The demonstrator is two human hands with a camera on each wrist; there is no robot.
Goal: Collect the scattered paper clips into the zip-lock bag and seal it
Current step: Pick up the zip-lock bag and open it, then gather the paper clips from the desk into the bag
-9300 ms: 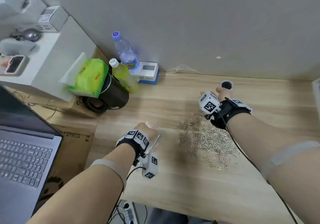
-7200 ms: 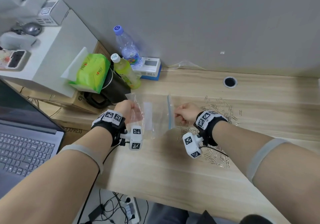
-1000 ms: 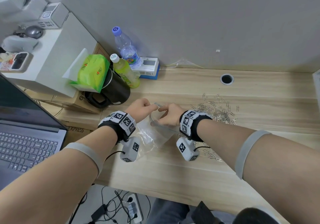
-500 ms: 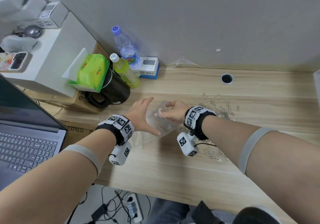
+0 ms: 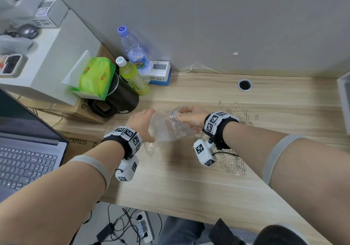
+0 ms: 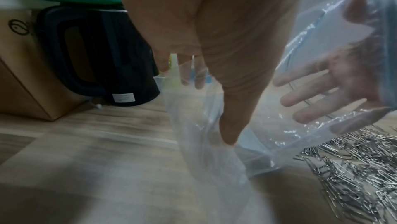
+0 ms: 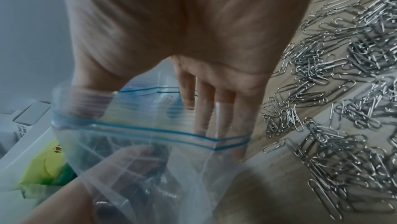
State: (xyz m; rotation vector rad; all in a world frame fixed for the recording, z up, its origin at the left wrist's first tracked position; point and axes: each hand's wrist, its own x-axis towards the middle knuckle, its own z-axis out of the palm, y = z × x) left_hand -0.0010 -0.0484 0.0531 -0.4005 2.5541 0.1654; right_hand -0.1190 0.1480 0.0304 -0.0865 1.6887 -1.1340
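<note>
The clear zip-lock bag point(image 5: 164, 129) hangs just above the wooden desk point(image 5: 189, 178) between my hands, its blue zip strip point(image 7: 150, 131) stretched into an open ring. My right hand point(image 5: 181, 116) has its thumb and straight, spread fingers point(image 6: 318, 92) inside the mouth, holding it wide. My left hand point(image 5: 146, 123) lies flat against the bag's lower part with straight fingers, the thumb point(image 6: 232, 112) on the near side of the plastic. Silver paper clips point(image 5: 234, 112) lie piled on the desk to the right, under my right wrist point(image 7: 343, 92).
A black kettle point(image 5: 117, 97), a green tissue pack point(image 5: 96, 76), two bottles point(image 5: 132, 74) and a small box stand at the back left. A laptop point(image 5: 24, 159) sits at the left. There is a cable hole point(image 5: 244, 85) near the wall.
A second ago both hands pinched the bag's mouth. The left hand has let go and flattened against the bag's side, and the right hand's fingers have gone inside and spread the mouth wider.
</note>
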